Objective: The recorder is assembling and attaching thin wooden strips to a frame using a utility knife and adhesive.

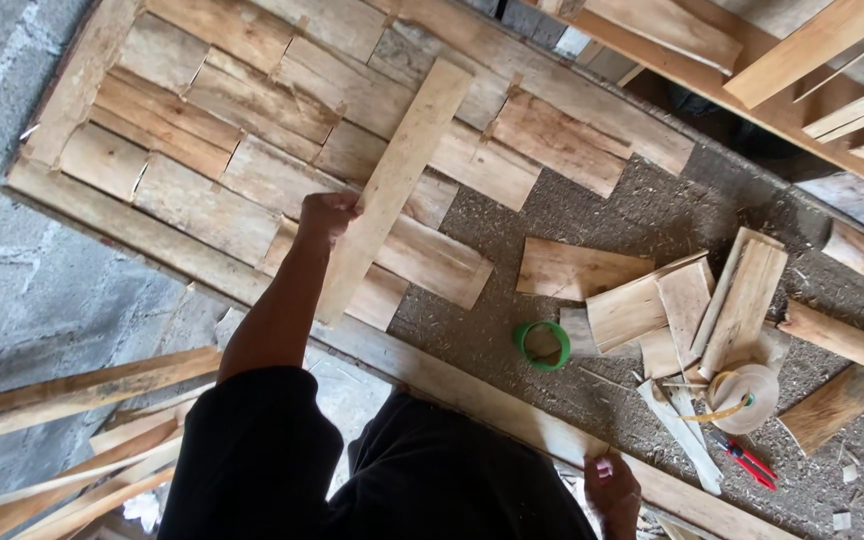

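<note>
Overhead, left hand (pixel 327 215) fists around the wooden slat (pixel 394 190), gripping its lower-middle edge.

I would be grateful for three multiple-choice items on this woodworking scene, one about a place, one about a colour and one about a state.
1. Where does the ring of tape lie?
A. on the bare board surface, beside the loose wood offcuts
B. on the grey block wall
C. in the left hand

2. What colour are the handles of the pliers?
A. blue
B. red
C. yellow

3. How is the long wooden slat held?
A. lying flat and untouched
B. gripped by both hands
C. gripped by the left hand alone, slanting across the laid pieces

Answers: 1 A, it lies on the rough surface left of the offcuts. 2 B, red handles show near the right edge. 3 C, the right hand is down at the frame's edge, away from the slat.
</note>
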